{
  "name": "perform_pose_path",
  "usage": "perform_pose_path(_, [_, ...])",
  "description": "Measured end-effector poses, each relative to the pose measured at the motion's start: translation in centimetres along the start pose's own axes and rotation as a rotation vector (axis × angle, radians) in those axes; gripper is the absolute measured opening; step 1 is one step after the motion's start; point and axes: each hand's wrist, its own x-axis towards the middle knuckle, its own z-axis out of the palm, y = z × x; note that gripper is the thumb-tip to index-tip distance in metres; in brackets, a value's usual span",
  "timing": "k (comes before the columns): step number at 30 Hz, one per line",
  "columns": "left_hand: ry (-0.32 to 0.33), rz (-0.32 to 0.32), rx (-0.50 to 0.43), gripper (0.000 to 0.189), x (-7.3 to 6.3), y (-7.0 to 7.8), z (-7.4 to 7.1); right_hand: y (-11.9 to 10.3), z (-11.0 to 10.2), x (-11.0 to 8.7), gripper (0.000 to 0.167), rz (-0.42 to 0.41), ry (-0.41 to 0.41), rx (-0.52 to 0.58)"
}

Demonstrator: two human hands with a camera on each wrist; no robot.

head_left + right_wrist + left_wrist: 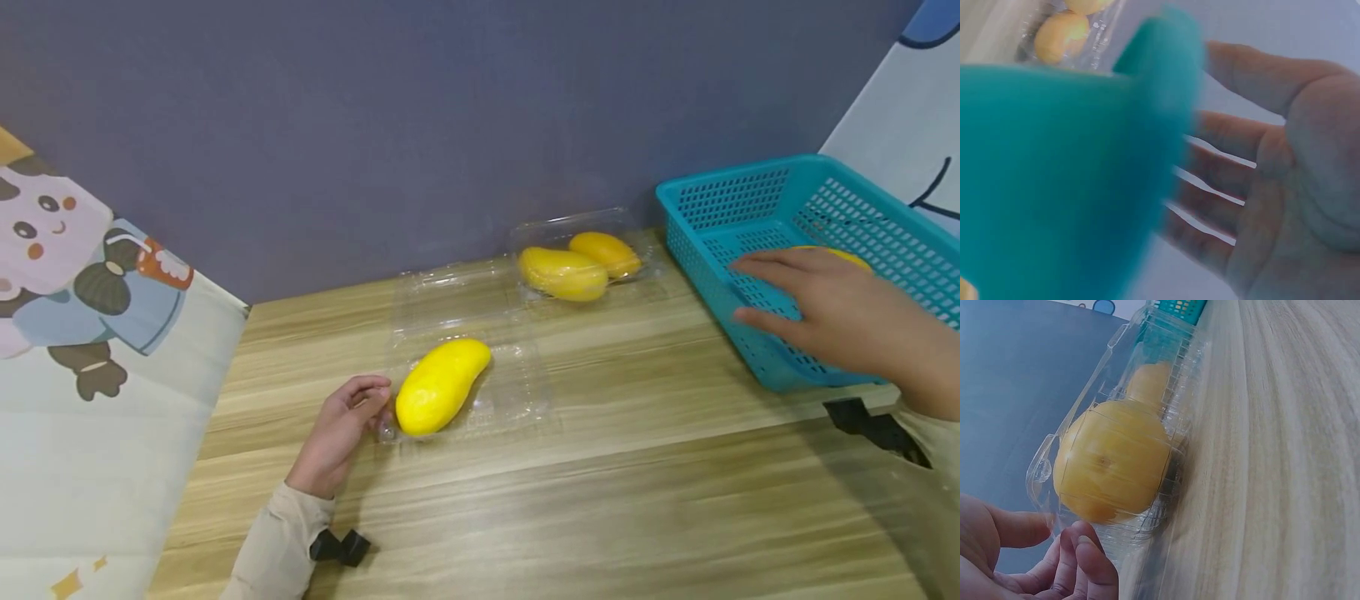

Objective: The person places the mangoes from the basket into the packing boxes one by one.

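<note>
At the near left corner of an open clear plastic clamshell box point(517, 383), my left hand point(341, 433) pinches the edge between thumb and fingers; the left wrist view shows this hand point(1054, 562) close up. One yellow mango point(442, 386) lies in the box's near half, tilted. My right hand point(847, 312) is over the near side of a teal basket point(720, 292), fingers extended and holding nothing. In the right wrist view, the spread fingers point(1222, 175) are partly behind the blurred basket rim point(1166, 94). A yellow fruit point(843, 254) in the basket is mostly hidden by the right hand.
A second clear box point(652, 267) at the back holds two mangoes point(562, 275), against the grey-blue back wall point(375, 150). The wood-grain table point(600, 500) runs in front. Printed cartoon panels point(97, 275) stand at both sides.
</note>
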Motion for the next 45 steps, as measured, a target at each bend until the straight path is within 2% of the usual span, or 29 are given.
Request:
perform_pose_path(7, [-0.017,0.003,-0.009,0.032,0.5,-0.2,0.6,0.0,-1.7,0.2,0.064,0.05,-0.017,-0.004])
perform_pose_path(10, [-0.014,0.004,-0.016,0.032,0.5,-0.3,0.7,0.3,-2.8,0.8,0.063,0.057,0.003,-0.032])
perform_pose_path(17, [-0.018,0.004,-0.041,0.032,0.6,-0.5,0.7,3.4,-4.2,2.2,0.06,0.061,-0.018,-0.078])
perform_pose_path(26, [-0.025,0.012,-0.048,0.03,0.7,-0.4,0.8,8.5,-2.8,4.2,0.049,0.119,-0.087,-0.098])
perform_pose_path(31, [-0.02,0.008,-0.033,0.03,0.7,-0.4,0.9,10.6,-1.0,4.3,0.049,0.191,-0.164,-0.062])
perform_pose_path(35, [-0.017,0.005,-0.027,0.029,0.7,-0.6,0.9,12.3,1.1,4.3,0.051,0.23,-0.195,-0.049])
perform_pose_path(38, [-0.021,-0.002,-0.031,0.029,0.6,-0.7,1.0,13.0,2.1,4.4,0.056,0.25,-0.225,-0.048])
perform_pose_path(45, [-0.016,0.007,-0.045,0.029,0.1,-0.9,1.0,12.8,2.5,4.8,0.066,0.303,-0.334,-0.015])
